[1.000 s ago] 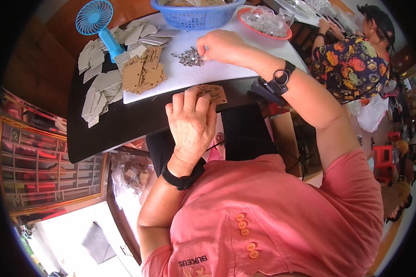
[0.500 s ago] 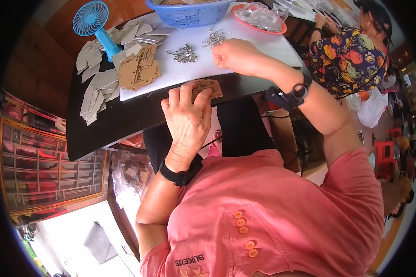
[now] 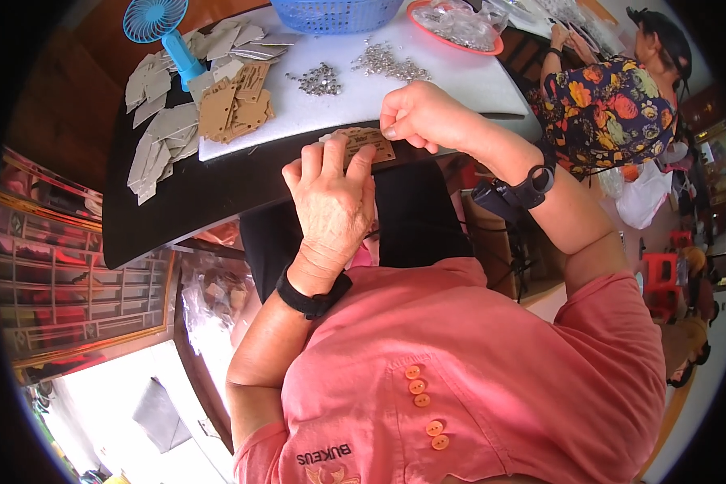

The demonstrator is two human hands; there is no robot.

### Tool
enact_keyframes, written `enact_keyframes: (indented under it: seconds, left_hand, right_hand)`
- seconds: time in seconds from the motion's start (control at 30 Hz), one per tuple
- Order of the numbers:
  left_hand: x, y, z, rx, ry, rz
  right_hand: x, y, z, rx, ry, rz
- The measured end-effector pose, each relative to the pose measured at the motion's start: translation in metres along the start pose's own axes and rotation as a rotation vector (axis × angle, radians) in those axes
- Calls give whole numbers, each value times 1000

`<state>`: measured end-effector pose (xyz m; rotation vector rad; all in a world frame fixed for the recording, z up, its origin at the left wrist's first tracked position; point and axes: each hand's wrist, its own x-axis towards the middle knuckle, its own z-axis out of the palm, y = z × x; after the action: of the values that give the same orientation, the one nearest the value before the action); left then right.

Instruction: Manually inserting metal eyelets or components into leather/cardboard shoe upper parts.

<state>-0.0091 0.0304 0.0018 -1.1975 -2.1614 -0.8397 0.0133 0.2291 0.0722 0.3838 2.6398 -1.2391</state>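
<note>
At the near edge of the black table, a brown printed card lies under the fingers of my left hand, which hold it down. My right hand is at the card's right end, thumb and forefinger pinched together; whatever is between them is too small to make out. Beyond the hands, two heaps of small shiny metal pieces, a left heap and a right heap, lie on a white sheet. More brown cards are stacked to the left.
Grey cards are spread along the left side, around a blue fan. At the back stand a blue basket and a red dish holding a clear bag. A person in a flowered top sits at the far right.
My right hand has come down and nearer, from beside the right heap of metal pieces to the card's right end. My left hand stays on the card.
</note>
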Motion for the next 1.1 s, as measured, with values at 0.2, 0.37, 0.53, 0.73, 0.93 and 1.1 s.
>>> enact_keyframes:
  seconds: [0.2, 0.37, 0.53, 0.73, 0.93, 1.1]
  left_hand:
    - [-1, 0, 0, 1, 6, 0]
    - [-1, 1, -2, -15, -5, -8]
    - [-2, 0, -3, -31, -34, -22]
    - [-2, -1, -3, -26, -54, -20]
    - [-2, -2, -4, -43, -59, -6]
    - [-3, -1, -6, -52, -85, -24]
  right_hand:
    - [2, 2, -4, 136, -90, -43]
    - [3, 2, -6, 166, -110, -10]
    - [3, 4, -7, 161, -135, 3]
    - [4, 4, -11, 160, -183, 17]
    - [0, 2, -10, 169, -177, 56]
    - [-4, -1, -11, 108, -168, 34]
